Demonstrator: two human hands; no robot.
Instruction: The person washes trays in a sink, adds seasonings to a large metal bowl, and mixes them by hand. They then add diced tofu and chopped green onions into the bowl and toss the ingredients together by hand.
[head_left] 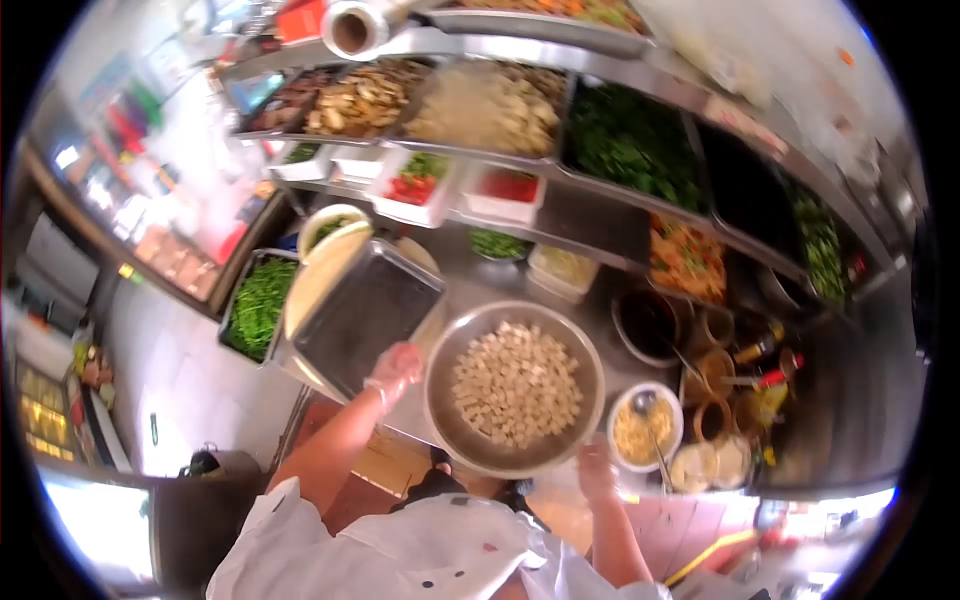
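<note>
A large steel bowl (435, 420) stands at the counter's front edge and contains many small pale cubes (515, 385), perhaps tofu. My left hand (397, 368), in a clear plastic glove, is between the bowl's left rim and a dark rectangular tray (365, 315). Its fingers look loosely extended; whether they touch the tray is unclear. By the bowl's lower right rim is my right hand (597, 470), blurred, with fingers stretched forward and nothing visible in it. Close beside it sits a white bowl (672, 398) of chopped yellowish food with a spoon (655, 435) in it.
Ahead, a steel shelf carries trays of sliced food (370, 95) and leafy greens (635, 145). A round board (310, 290) lies under the tray, with a bin of chopped greens (262, 305) further left. A pot of dark liquid (648, 318) and several jars (712, 420) stand right.
</note>
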